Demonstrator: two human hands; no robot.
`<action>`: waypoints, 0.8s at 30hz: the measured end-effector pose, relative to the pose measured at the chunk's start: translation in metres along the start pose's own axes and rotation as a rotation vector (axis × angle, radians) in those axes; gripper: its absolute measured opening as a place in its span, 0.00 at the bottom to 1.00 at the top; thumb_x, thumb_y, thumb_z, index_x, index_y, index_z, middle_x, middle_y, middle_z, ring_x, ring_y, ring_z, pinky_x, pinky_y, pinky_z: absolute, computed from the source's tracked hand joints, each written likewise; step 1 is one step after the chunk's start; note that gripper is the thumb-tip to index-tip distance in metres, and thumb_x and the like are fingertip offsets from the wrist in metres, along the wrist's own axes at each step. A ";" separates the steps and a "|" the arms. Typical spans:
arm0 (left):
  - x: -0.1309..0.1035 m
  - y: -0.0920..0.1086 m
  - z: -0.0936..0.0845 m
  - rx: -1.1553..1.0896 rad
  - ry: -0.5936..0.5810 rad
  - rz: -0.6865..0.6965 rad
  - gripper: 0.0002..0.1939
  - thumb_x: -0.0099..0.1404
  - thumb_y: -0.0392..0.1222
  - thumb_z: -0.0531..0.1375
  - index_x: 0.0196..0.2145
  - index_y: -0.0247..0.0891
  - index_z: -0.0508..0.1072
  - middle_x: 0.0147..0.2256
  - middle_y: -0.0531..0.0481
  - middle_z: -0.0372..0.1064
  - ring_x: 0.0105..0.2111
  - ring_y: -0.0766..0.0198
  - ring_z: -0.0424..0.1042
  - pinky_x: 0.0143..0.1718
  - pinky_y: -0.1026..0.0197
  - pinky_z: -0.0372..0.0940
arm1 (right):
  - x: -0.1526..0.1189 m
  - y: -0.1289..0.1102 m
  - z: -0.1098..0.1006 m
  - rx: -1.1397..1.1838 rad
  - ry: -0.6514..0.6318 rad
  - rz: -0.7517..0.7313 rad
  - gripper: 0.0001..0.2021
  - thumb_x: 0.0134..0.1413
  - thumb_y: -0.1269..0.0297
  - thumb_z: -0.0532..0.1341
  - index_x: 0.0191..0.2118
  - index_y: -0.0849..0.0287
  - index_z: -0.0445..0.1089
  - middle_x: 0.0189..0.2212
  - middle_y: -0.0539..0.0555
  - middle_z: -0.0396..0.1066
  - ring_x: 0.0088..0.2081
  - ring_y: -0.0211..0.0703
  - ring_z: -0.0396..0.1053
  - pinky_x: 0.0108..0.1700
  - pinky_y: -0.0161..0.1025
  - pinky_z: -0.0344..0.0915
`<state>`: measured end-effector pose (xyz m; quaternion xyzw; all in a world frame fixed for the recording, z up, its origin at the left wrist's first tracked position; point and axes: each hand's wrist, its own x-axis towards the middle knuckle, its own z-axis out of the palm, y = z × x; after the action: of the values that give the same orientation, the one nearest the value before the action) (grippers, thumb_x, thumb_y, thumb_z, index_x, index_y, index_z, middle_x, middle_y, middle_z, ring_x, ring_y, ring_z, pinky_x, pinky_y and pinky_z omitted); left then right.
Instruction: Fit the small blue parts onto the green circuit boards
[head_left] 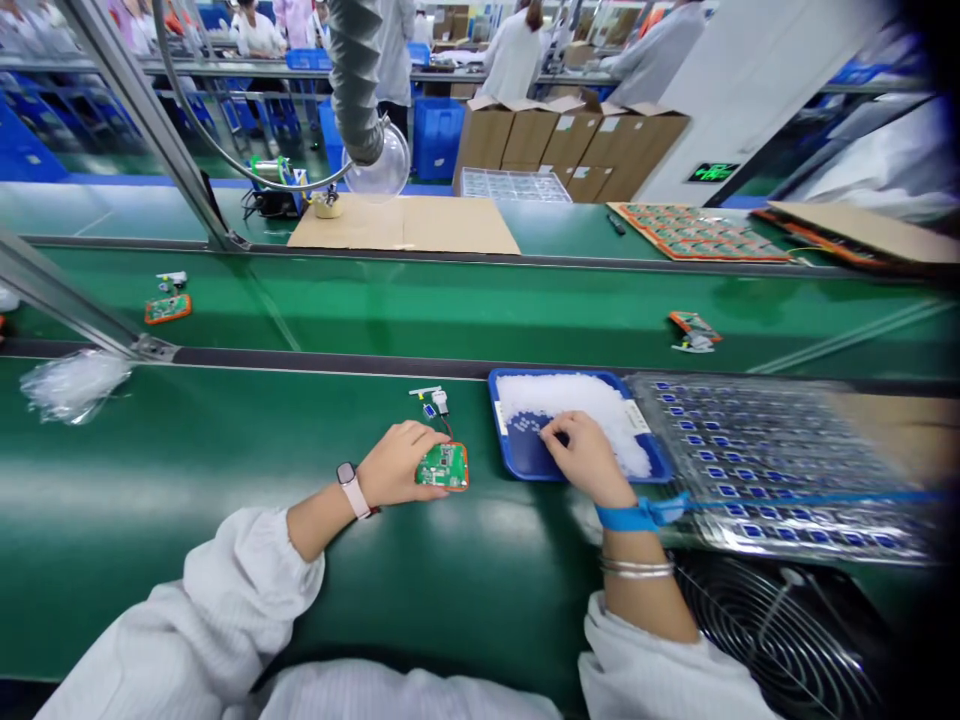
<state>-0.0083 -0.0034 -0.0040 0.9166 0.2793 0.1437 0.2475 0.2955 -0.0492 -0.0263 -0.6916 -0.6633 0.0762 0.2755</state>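
Observation:
My left hand (401,465) grips a green circuit board (442,466) with an orange edge, fingers on its top side and thumb below. Wires run from the board to a small white connector part (440,402) lying just beyond it on the green bench. My right hand (585,455) reaches into a blue tray (525,464) heaped with tiny white pieces (566,392). Its thumb and index finger are pinched together near a few scattered pieces; whatever is between the fingertips is too small to make out.
Right of the tray lies a clear plastic sheet (720,440) holding rows of small blue-and-silver parts. A fan grille (772,630) sits at the lower right. Beyond the bench, a green conveyor belt (420,310) carries board assemblies. A crumpled plastic bag (76,385) lies left, beside a metal post.

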 end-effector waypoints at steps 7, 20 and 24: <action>0.005 -0.001 -0.003 -0.142 0.098 -0.031 0.21 0.57 0.53 0.61 0.44 0.39 0.68 0.43 0.46 0.69 0.44 0.57 0.66 0.46 0.56 0.57 | 0.000 -0.043 0.000 0.127 0.091 -0.090 0.07 0.51 0.66 0.54 0.25 0.57 0.63 0.30 0.56 0.63 0.36 0.48 0.63 0.41 0.47 0.60; 0.014 0.000 0.002 -0.308 0.196 -0.079 0.04 0.58 0.35 0.60 0.27 0.36 0.74 0.33 0.50 0.73 0.35 0.64 0.69 0.42 0.60 0.60 | -0.019 -0.116 0.053 0.504 -0.126 -0.123 0.07 0.55 0.66 0.52 0.28 0.58 0.63 0.37 0.57 0.62 0.43 0.45 0.63 0.46 0.45 0.61; 0.017 0.001 0.001 -0.256 0.131 -0.149 0.05 0.57 0.33 0.60 0.25 0.34 0.75 0.32 0.48 0.73 0.34 0.63 0.70 0.40 0.62 0.61 | -0.018 -0.113 0.055 0.530 -0.186 -0.063 0.08 0.53 0.65 0.53 0.25 0.58 0.63 0.36 0.56 0.62 0.40 0.43 0.64 0.42 0.42 0.64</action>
<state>0.0065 0.0056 -0.0021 0.8429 0.3416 0.2188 0.3536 0.1687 -0.0549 -0.0228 -0.5647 -0.6637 0.3015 0.3870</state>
